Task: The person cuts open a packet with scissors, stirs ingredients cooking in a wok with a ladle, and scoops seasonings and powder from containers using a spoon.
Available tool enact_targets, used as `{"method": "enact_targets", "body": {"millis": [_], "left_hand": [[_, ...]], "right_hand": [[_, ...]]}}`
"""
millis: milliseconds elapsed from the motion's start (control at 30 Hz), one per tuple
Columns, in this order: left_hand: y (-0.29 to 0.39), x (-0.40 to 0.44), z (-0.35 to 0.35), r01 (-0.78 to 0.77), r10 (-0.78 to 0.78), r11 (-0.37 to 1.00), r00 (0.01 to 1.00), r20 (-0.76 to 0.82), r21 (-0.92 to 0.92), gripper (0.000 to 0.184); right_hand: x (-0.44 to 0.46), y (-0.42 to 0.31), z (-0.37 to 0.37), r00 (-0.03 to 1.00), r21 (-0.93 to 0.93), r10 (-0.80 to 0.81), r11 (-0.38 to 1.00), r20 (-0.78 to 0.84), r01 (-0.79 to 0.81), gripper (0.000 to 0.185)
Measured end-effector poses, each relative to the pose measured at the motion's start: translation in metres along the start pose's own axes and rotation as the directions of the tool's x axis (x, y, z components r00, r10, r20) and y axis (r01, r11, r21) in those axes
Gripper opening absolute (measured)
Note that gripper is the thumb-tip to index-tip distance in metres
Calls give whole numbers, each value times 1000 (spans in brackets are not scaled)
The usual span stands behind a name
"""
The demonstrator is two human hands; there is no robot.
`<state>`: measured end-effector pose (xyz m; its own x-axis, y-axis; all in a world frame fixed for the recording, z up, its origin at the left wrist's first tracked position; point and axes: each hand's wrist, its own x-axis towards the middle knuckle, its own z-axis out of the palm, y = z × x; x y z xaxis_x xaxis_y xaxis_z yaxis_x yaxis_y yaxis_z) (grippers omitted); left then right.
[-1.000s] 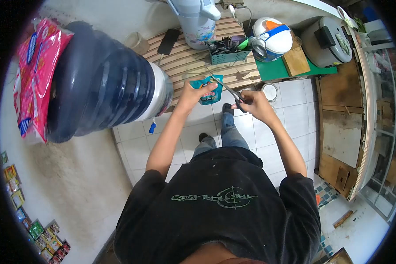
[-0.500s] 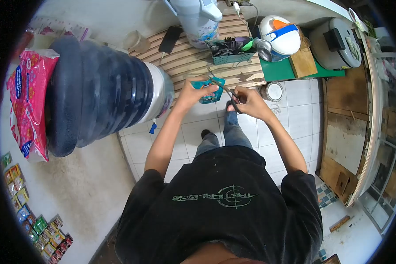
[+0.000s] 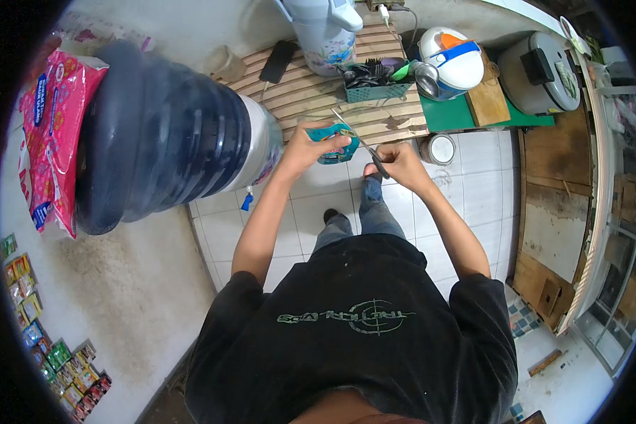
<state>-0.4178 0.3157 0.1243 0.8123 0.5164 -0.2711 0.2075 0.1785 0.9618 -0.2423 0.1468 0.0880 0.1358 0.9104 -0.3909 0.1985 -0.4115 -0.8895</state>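
The fingers of the left hand [image 3: 308, 151] pinch a teal sachet [image 3: 343, 153], thumb on its upper face. The fingers of the right hand [image 3: 403, 167] are closed around the handles of the scissors [image 3: 364, 143], whose blades lie across the sachet's upper right corner and point away to the upper left. Beyond the fingers is the slatted counter [image 3: 304, 107], carrying a phone [image 3: 278, 61], a floral thermos [image 3: 323, 42] and a green basket [image 3: 378, 92] of cutlery. A big blue water bottle [image 3: 169, 134] lies left of the fingers.
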Motion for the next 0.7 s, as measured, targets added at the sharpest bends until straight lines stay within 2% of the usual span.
{"method": "enact_targets", "body": {"millis": [33, 133, 233, 333, 433, 633, 700], "left_hand": [[3, -2, 0, 3, -3, 1000, 1000, 5, 15, 26], [-2, -4, 1, 8, -7, 1000, 1000, -11, 16, 27], [-3, -8, 1, 21, -25, 994, 999, -37, -106, 27], [-4, -9, -2, 10, -15, 999, 994, -106, -48, 27], [2, -11, -2, -19, 18, 1000, 995, -102, -8, 28], [3, -9, 4, -59, 62, 996, 997, -48, 68, 26], [1, -8, 8, -72, 73, 997, 996, -45, 26, 24]], "right_hand": [[0, 1, 0, 999, -37, 31, 999, 15, -31, 38], [-7, 2, 4, 990, 163, -138, 977, -20, 140, 41], [-19, -1, 0, 985, 161, -174, 971, -17, 175, 43], [-34, -12, -13, 994, 51, -53, 998, 99, 48, 42], [-43, -23, -19, 994, -44, -23, 999, 103, 27, 42], [-42, -28, -17, 996, 14, -57, 998, 68, 57, 45], [-39, -26, -16, 996, 19, -59, 998, 66, 58, 44]]}}
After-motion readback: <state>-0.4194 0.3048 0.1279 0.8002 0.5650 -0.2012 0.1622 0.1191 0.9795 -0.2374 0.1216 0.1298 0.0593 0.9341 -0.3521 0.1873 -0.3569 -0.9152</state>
